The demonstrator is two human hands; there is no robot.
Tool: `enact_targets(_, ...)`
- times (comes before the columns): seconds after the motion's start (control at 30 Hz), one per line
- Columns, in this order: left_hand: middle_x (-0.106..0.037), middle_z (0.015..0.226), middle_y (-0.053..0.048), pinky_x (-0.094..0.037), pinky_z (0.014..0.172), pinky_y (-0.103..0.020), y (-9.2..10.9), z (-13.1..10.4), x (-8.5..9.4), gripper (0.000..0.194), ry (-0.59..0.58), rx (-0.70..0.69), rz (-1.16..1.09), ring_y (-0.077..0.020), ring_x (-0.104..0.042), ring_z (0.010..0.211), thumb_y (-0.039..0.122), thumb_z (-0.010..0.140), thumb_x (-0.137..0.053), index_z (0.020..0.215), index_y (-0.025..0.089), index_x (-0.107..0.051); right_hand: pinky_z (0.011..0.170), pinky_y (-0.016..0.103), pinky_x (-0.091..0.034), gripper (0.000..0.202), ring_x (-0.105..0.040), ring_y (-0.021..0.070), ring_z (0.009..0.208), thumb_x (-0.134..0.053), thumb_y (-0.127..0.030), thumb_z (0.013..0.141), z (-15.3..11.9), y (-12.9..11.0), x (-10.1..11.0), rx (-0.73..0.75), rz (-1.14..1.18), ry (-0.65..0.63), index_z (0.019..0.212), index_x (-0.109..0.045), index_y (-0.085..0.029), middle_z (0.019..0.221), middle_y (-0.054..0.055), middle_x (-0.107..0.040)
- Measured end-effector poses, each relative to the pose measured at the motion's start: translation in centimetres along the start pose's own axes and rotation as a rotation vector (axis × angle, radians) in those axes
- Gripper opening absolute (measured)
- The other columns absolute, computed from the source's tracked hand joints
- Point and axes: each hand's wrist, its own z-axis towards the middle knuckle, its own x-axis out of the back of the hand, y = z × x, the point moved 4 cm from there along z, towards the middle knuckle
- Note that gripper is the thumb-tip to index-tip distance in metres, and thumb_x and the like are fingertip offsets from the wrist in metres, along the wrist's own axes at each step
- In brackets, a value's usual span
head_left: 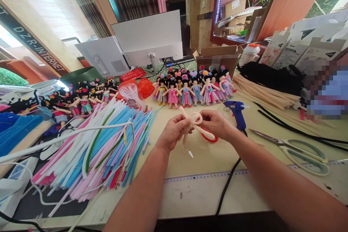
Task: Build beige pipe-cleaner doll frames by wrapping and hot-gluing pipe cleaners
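Both hands meet over the middle of the table. My left hand (174, 130) has its fingers closed round cream pipe cleaners (204, 132), bent into a loop at the top with ends pointing up, down and right. From the right, my right hand (215, 123) pinches the same piece beside the loop; its fingertips are partly hidden. Below the right hand a red-handled tool (212, 139) lies on the table, partly covered. A small white-tipped item (190, 154) shows just beneath the hands.
Finished dolls (186, 90) stand behind the hands. Coloured pipe cleaners (108, 145) are heaped at left. To the right are a blue glue gun (237, 114), scissors (282, 145) and cream stems (272, 92). A measuring tape (195, 178) runs along the front; a black cable (228, 188) crosses it.
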Motion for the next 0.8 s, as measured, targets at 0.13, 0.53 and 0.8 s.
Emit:
enact_targets(0.13,-0.065,0.064,0.001,-0.048,0.059,-0.025,-0.1,0.1,0.3,0.043,0.042,-0.031,-0.011,-0.0108,-0.058,0.055,0.044,0.059,-0.081,0.073,0.019,-0.049,0.047,0.024,-0.023,0.043,-0.032,0.0092,0.052,-0.067,-0.060,0.071,0.2,0.6,-0.3,-0.008,0.050,-0.001,0.073,-0.062,-0.017,0.054,-0.006,-0.040)
enact_targets(0.53,-0.065,0.083,-0.003,-0.049,0.070,-0.027,0.6,-0.3,0.1,0.021,0.136,-0.269,0.359,-0.0142,-0.060,0.076,0.035,0.080,-0.064,0.092,0.018,-0.059,0.048,0.025,-0.023,0.040,-0.033,0.0099,0.051,-0.068,-0.052,0.072,0.5,1.3,-0.6,-0.003,0.050,0.066,0.090,-0.069,-0.016,0.055,-0.007,-0.039)
enact_targets(0.8,-0.064,0.088,-0.002,-0.047,0.071,-0.027,0.0,0.1,0.7,0.027,0.196,-0.287,0.437,-0.0132,-0.057,0.074,0.035,0.075,-0.071,0.093,0.019,-0.060,0.049,0.025,-0.028,0.034,-0.037,0.0105,0.052,-0.067,-0.045,0.076,0.3,1.0,-0.6,0.024,0.034,0.071,0.095,-0.066,-0.017,0.056,-0.007,-0.043)
